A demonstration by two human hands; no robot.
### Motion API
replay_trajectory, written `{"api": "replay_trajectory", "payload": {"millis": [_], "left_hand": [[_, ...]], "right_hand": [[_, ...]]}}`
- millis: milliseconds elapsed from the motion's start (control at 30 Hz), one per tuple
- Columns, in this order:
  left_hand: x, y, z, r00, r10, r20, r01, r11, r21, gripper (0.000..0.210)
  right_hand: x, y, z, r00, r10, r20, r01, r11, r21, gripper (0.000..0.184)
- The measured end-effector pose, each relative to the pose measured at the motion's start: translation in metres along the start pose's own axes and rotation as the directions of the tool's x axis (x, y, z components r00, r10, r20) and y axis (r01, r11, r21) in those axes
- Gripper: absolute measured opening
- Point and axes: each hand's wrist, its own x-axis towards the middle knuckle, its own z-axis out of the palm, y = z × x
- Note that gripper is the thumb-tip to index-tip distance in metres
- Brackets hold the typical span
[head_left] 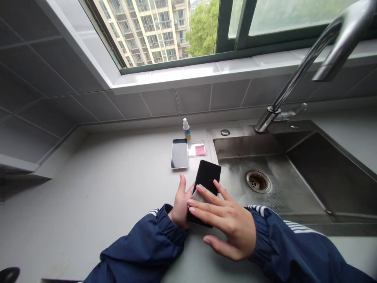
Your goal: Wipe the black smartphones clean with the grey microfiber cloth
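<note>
My left hand (180, 206) supports a black smartphone (207, 171) from below, its thumb stretched out to the side. The phone is tilted with its dark screen facing up. Across that screen lies my right hand (228, 220), fingers spread, pressing a small grey cloth (198, 197) against the glass. Most of the cloth is hidden under those fingers. Just beyond the hands, a second phone (179, 153) with a pale edge lies flat on the counter. Beside it is a clear phone case (191, 149) with a pink label, and a small white spray bottle (186, 129) stands upright behind them.
A steel sink (297, 177) with a round drain (258, 181) is set into the counter (118, 177) on the right. Its chrome faucet (300, 67) arches over it. A tiled wall and a window ledge (188, 72) run along the back.
</note>
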Motion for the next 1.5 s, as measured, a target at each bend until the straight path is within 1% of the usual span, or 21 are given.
{"api": "replay_trajectory", "payload": {"millis": [133, 267, 367, 433, 533, 600, 667, 767, 933, 1000, 1100, 1233, 1400, 1500], "left_hand": [[-0.001, 0.004, 0.001, 0.999, -0.005, 0.037, 0.003, 0.998, 0.057, 0.098], [-0.001, 0.008, 0.001, 1.000, -0.012, 0.027, 0.010, 0.996, 0.087, 0.098], [-0.001, 0.008, 0.001, 1.000, 0.011, 0.029, -0.014, 0.996, 0.093, 0.097], [-0.001, 0.006, 0.002, 0.999, 0.021, 0.032, -0.024, 0.996, 0.089, 0.096], [-0.001, 0.003, 0.002, 1.000, -0.019, 0.023, 0.018, 0.998, 0.055, 0.092], [0.000, 0.000, 0.002, 1.000, -0.024, 0.017, 0.024, 0.999, 0.031, 0.087], [0.001, -0.002, 0.001, 0.998, -0.034, 0.044, 0.034, 0.999, 0.016, 0.085], [0.002, -0.005, 0.001, 0.993, -0.053, 0.108, 0.050, 0.998, 0.028, 0.084], [0.004, -0.010, 0.001, 0.991, 0.014, 0.136, -0.026, 0.996, 0.086, 0.069], [0.005, -0.011, -0.001, 0.989, -0.003, 0.145, -0.011, 0.995, 0.095, 0.065], [0.005, -0.012, -0.005, 0.987, -0.066, 0.148, 0.048, 0.991, 0.123, 0.064], [0.002, -0.011, -0.003, 0.985, -0.117, 0.131, 0.095, 0.982, 0.163, 0.064], [0.000, -0.011, 0.004, 0.986, -0.098, 0.134, 0.075, 0.984, 0.161, 0.061], [0.000, -0.011, 0.004, 0.986, -0.091, 0.143, 0.069, 0.986, 0.152, 0.062]], "right_hand": [[0.001, -0.005, 0.001, 0.998, -0.043, 0.042, 0.041, 0.998, 0.041, 0.066], [0.002, -0.008, 0.002, 0.994, -0.092, 0.062, 0.088, 0.994, 0.065, 0.067], [0.001, -0.007, 0.004, 0.995, -0.083, 0.063, 0.081, 0.996, 0.034, 0.066], [0.000, -0.006, 0.006, 0.998, -0.050, 0.043, 0.050, 0.999, 0.000, 0.066], [-0.001, -0.003, 0.007, 1.000, 0.009, -0.009, -0.009, 0.999, -0.032, 0.065], [-0.001, -0.001, 0.006, 0.998, 0.038, -0.041, -0.040, 0.998, -0.042, 0.064], [0.000, 0.002, 0.004, 0.995, 0.066, -0.079, -0.071, 0.996, -0.055, 0.064], [0.000, 0.006, 0.002, 0.980, 0.121, -0.156, -0.135, 0.987, -0.082, 0.062], [-0.001, 0.011, -0.003, 0.947, 0.219, -0.236, -0.252, 0.960, -0.122, 0.063], [-0.002, 0.012, -0.005, 0.935, 0.256, -0.247, -0.293, 0.948, -0.128, 0.065], [-0.003, 0.014, -0.007, 0.919, 0.300, -0.256, -0.341, 0.931, -0.132, 0.066], [-0.003, 0.016, -0.007, 0.912, 0.312, -0.268, -0.355, 0.925, -0.132, 0.067], [-0.002, 0.017, -0.008, 0.898, 0.312, -0.311, -0.363, 0.924, -0.120, 0.068], [-0.002, 0.016, -0.007, 0.901, 0.310, -0.304, -0.359, 0.926, -0.120, 0.067]]}}
